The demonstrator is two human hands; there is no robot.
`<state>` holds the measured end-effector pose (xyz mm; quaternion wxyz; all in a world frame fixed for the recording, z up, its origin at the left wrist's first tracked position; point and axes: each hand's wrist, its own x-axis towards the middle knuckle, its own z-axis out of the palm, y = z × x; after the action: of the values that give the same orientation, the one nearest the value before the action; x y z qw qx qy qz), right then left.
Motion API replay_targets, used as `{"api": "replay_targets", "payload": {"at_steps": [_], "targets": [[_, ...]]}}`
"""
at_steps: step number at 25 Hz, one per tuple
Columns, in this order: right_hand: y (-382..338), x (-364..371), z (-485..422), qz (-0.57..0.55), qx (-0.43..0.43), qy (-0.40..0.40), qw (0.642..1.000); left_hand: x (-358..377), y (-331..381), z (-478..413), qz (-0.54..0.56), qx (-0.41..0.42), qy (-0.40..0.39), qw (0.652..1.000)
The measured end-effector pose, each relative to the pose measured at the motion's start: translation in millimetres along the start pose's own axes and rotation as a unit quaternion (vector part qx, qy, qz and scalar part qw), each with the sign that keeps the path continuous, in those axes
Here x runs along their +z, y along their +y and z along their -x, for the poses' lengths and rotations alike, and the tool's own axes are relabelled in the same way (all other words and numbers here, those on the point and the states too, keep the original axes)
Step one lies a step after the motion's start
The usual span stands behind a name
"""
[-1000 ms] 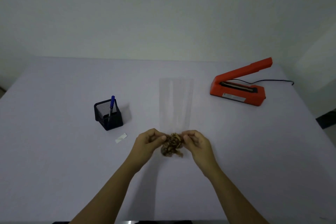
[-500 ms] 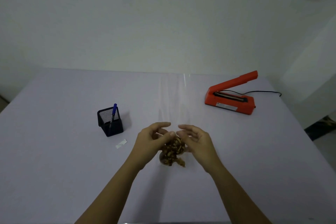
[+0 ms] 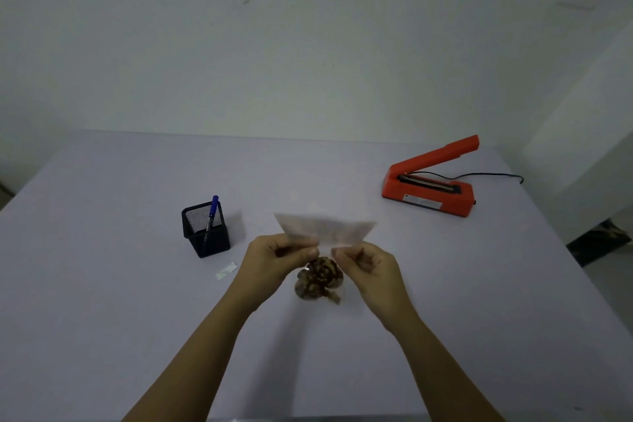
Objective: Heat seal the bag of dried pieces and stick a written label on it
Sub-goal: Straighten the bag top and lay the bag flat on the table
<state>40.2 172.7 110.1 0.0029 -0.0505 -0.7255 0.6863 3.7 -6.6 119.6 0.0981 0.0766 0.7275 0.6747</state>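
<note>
The clear bag [image 3: 325,231] was held in front of the person, over the near middle of the table [image 3: 102,284]. The left hand [image 3: 274,257] pinched the film between thumb and curled fingers on its left side. The right hand [image 3: 370,264] pinched it the same way on the right, so each grip was closed on plastic, with a small gap between the two. The dried pieces [image 3: 320,279] sat bunched in the closed bottom of the bag, just on the near side of the grips; whether that lump touched the table could not be told. The empty upper film fanned out on the far side of the grips, blurred, its free edge running left to right. So the bag's long axis ran near to far, filled end toward the person, mouth end away.

The heat sealer [image 3: 430,188] stood well apart at the far right, arm raised from a hinge at its left end. Its bar lay roughly left to right, and its cord [image 3: 493,175] trailed off to the right. The right hand was the nearer to it. In my judgement the mouth edge lay about parallel with the bar, so the carry would call for a shift right and far rather than a turn, with the pieces on the near side of the bar. The label [image 3: 226,270] lay flat just left of the left hand, near the pen holder [image 3: 205,229] with the pen [image 3: 212,212] in it.
</note>
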Motion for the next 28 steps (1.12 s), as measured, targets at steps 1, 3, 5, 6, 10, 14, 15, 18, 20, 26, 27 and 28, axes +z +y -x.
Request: {"api": "replay_targets", "payload": {"at_steps": [1, 3, 5, 6, 10, 14, 15, 18, 20, 26, 27, 28], "targets": [[-2, 0, 0, -0.004, -0.002, 0.001, 1.0, -1, 2, 0, 0.011, 0.005, 0.003, 1.0], [-6, 0, 1, -0.017, -0.005, -0.008, 1.0, -4, 6, -1, 0.003, 0.022, -0.001, 1.0], [-10, 0, 2, -0.027, 0.001, -0.019, 0.999, -6, 6, -1, -0.043, 0.045, 0.001, 0.998], [-11, 0, 2, -0.023, 0.0, -0.02, 1.0, -6, 7, 0, -0.068, 0.057, 0.004, 0.996], [-15, 0, 2, 0.007, -0.016, -0.009, 1.0, -2, 10, 4, -0.066, 0.069, 0.003, 0.995], [-20, -1, 4, 0.0, -0.004, -0.014, 1.0, -7, 13, 5, -0.003, 0.025, -0.021, 0.999], [-22, -1, 4, -0.003, -0.001, -0.018, 1.0, -8, 14, 6, 0.008, 0.018, -0.021, 1.0], [-28, -1, 3, -0.011, 0.002, -0.036, 0.999, -8, 17, 6, 0.03, 0.003, -0.019, 0.999], [-31, 0, 3, -0.011, 0.004, -0.038, 0.999, -7, 18, 5, 0.035, -0.009, -0.022, 0.999], [-31, -3, 3, -0.003, 0.015, -0.043, 0.999, -1, 23, 7, 0.011, -0.017, -0.038, 0.999], [-31, -3, 4, -0.003, 0.017, -0.046, 0.999, -1, 24, 7, 0.004, -0.019, -0.038, 0.999], [-30, -3, 5, -0.004, 0.021, -0.047, 0.999, -1, 24, 7, -0.005, -0.02, -0.037, 0.999]]}}
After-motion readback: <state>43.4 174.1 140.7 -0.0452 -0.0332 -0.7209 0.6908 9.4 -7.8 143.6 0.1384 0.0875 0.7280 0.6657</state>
